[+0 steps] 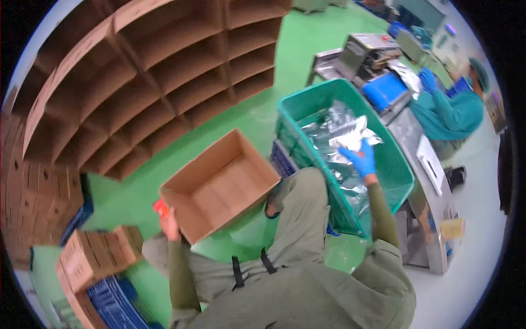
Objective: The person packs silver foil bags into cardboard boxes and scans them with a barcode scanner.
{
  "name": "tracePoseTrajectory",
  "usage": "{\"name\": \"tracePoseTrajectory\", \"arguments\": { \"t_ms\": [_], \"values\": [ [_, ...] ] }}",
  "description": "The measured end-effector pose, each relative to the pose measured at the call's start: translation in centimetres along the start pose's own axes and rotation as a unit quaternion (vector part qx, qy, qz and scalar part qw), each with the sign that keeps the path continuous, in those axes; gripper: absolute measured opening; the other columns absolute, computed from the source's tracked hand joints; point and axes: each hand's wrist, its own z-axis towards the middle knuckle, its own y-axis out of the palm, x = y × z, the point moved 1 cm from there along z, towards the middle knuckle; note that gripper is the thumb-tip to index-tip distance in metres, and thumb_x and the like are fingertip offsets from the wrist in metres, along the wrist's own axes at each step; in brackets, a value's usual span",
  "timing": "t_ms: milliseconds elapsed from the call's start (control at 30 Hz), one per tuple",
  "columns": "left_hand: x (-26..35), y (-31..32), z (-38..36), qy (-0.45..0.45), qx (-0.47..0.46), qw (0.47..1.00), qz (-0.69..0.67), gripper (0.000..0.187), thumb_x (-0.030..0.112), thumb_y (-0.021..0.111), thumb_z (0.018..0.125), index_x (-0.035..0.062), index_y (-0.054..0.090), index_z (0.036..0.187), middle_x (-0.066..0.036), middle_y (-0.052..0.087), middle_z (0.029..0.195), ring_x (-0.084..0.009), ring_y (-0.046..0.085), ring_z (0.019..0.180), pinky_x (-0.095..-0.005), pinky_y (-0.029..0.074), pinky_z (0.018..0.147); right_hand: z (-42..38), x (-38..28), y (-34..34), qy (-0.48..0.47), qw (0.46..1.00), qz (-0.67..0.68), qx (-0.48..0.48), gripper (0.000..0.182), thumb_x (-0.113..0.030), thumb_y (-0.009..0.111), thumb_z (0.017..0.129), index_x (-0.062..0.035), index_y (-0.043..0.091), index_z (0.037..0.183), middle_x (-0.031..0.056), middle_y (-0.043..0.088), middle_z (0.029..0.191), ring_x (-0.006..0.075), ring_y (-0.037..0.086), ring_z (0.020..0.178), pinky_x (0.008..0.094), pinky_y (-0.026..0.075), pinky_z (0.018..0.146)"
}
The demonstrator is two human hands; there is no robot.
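Note:
My left hand, bare, is at the left corner of an open cardboard box, its fingers closed around a small red object whose kind I cannot make out. The box's inside shows only bare cardboard. On my right, a deep green plastic crate holds several shiny silver foil pouches. My right hand, in a blue glove, reaches into that crate with thumb and fingers on a bright silver pouch. Part of the grip is hidden by the foil.
Cardboard compartments stand at the upper left, with stacked cartons below. A steel table runs behind the crate, bearing a blue tray. A co-worker in teal is beside it. Green floor lies between.

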Motion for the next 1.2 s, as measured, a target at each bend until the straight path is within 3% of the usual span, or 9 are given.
{"name": "tracePoseTrajectory", "arguments": {
  "t_ms": [233,267,533,700,867,933,1033,1133,1200],
  "values": [
    [-0.5,1.2,0.6,0.034,0.055,0.996,0.056,0.030,0.020,0.075,0.086,-0.0020,0.067,0.104,-0.006,0.071,0.096,-0.0166,0.064,0.085,-0.0353,0.051,0.081,2.7,-29.0,1.9,-0.229,0.948,-0.129,-0.181,0.069,-0.030,0.089,0.074,-0.0036,0.057,0.129,0.0123,0.071,0.105,0.0186,0.070,0.094,0.0341,0.053,0.086],
    [-0.7,1.5,0.4,0.041,0.060,0.996,0.046,0.029,0.021,0.075,0.086,-0.0019,0.067,0.103,-0.006,0.071,0.095,-0.0167,0.063,0.084,-0.0356,0.051,0.081,3.5,-29.0,4.0,-0.300,0.934,-0.049,-0.189,0.065,-0.036,0.086,0.077,-0.0129,0.057,0.130,0.0144,0.073,0.101,0.0357,0.073,0.091,0.0393,0.057,0.077],
    [2.3,2.7,-0.7,0.042,0.033,0.995,0.090,0.028,0.020,0.070,0.093,-0.0030,0.066,0.108,-0.009,0.069,0.103,-0.0189,0.063,0.086,-0.0366,0.054,0.074,-9.4,-20.3,23.2,-0.494,0.769,-0.047,-0.404,0.052,-0.039,0.079,0.078,-0.0095,0.067,0.119,0.0164,0.069,0.108,0.0370,0.065,0.103,0.0453,0.051,0.092],
    [-4.6,-0.4,2.9,0.037,-0.005,0.999,0.038,0.029,0.014,0.063,0.096,-0.0031,0.059,0.120,-0.012,0.066,0.112,-0.0207,0.064,0.093,-0.0362,0.054,0.080,-3.3,-12.6,8.1,-0.196,0.971,-0.130,-0.045,0.050,-0.037,0.079,0.085,-0.0021,0.066,0.118,0.0196,0.065,0.115,0.0348,0.063,0.112,0.0429,0.050,0.094],
    [-1.6,1.2,1.6,0.021,-0.007,1.000,-0.020,0.039,0.011,0.061,0.096,-0.0040,0.052,0.131,-0.014,0.063,0.123,-0.0221,0.065,0.102,-0.0368,0.055,0.086,-1.5,16.5,-5.8,0.480,0.870,-0.107,-0.044,0.072,-0.049,0.073,0.087,0.0023,0.058,0.136,0.0170,0.065,0.131,0.0300,0.062,0.121,0.0424,0.049,0.103],
    [-3.7,1.3,3.0,0.008,-0.024,0.999,-0.026,0.042,0.010,0.060,0.096,-0.0035,0.050,0.136,-0.015,0.061,0.130,-0.0240,0.064,0.108,-0.0370,0.054,0.092,-4.5,22.9,-4.0,-0.053,0.978,-0.190,-0.074,0.079,-0.059,0.072,0.087,-0.0013,0.058,0.140,0.0136,0.060,0.138,0.0264,0.055,0.125,0.0409,0.043,0.108],
    [-4.4,0.2,3.2,0.109,-0.026,0.993,0.045,0.047,0.010,0.061,0.097,-0.0030,0.049,0.141,-0.014,0.058,0.137,-0.0261,0.060,0.119,-0.0392,0.048,0.103,0.1,26.3,0.9,0.435,0.817,0.377,0.046,0.073,-0.047,0.070,0.092,-0.0075,0.048,0.150,0.0097,0.055,0.142,0.0226,0.053,0.126,0.0412,0.037,0.115],
    [-1.9,0.7,1.1,0.046,0.022,0.994,0.100,0.045,0.013,0.067,0.096,-0.0028,0.052,0.135,-0.012,0.063,0.126,-0.0229,0.060,0.109,-0.0384,0.049,0.097,4.1,13.3,0.2,0.203,0.975,0.085,0.028,0.048,-0.019,0.091,0.076,0.0052,0.067,0.111,0.0043,0.070,0.095,0.0149,0.065,0.083,0.0368,0.055,0.075],
    [-4.4,0.0,2.5,0.056,0.013,0.996,0.061,0.040,0.013,0.070,0.093,-0.0017,0.054,0.127,-0.010,0.063,0.114,-0.0205,0.061,0.101,-0.0372,0.050,0.089,5.9,0.3,0.5,0.010,0.997,-0.073,-0.010,0.063,-0.020,0.090,0.077,0.0089,0.059,0.124,0.0133,0.068,0.115,0.0180,0.064,0.103,0.0346,0.052,0.093]
  ]
}}
